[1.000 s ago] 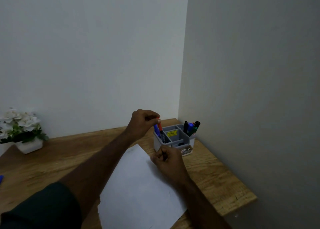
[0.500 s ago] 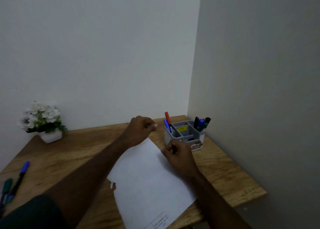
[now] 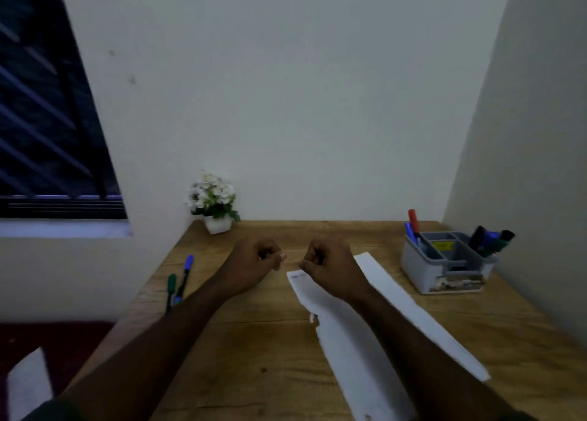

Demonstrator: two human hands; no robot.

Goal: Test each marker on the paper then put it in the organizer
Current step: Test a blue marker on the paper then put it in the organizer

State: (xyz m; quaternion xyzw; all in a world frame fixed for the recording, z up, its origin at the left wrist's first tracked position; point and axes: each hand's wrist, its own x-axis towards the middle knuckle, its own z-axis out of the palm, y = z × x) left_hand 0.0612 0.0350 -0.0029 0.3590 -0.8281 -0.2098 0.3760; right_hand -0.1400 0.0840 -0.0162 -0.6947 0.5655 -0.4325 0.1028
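Neither grip has anything in it: the left hand [image 3: 257,261] and the right hand [image 3: 327,263] both hover over the middle of the tabletop [image 3: 254,341] with fingers curled into loose fists, close together but not touching, the right one above the far corner of the paper [image 3: 355,344].

The paper is the biggest thing here, a thin white sheet lying slantwise from mid-tabletop towards the near right edge; its left border looks torn or notched. I'd judge it limp and quick to slide, so it wants a flat palm on it while a tip is drawn across.

The grey organizer [image 3: 444,271] sits in the far right corner, near the side wall. It looks like rigid plastic with several compartments. A red marker [image 3: 412,218] and a blue one [image 3: 409,234] stand in its left slot, and a dark bunch of markers [image 3: 490,241] leans out of the right one.

Well apart, by the left edge, lie the untested ones: a blue-capped marker [image 3: 185,271] and a green-capped marker [image 3: 171,288] side by side. These should be light, stiff and smooth. I'd pinch one mid-barrel, then pull the cap with the other hand.

A small pot of white flowers [image 3: 212,201] stands at the far edge.
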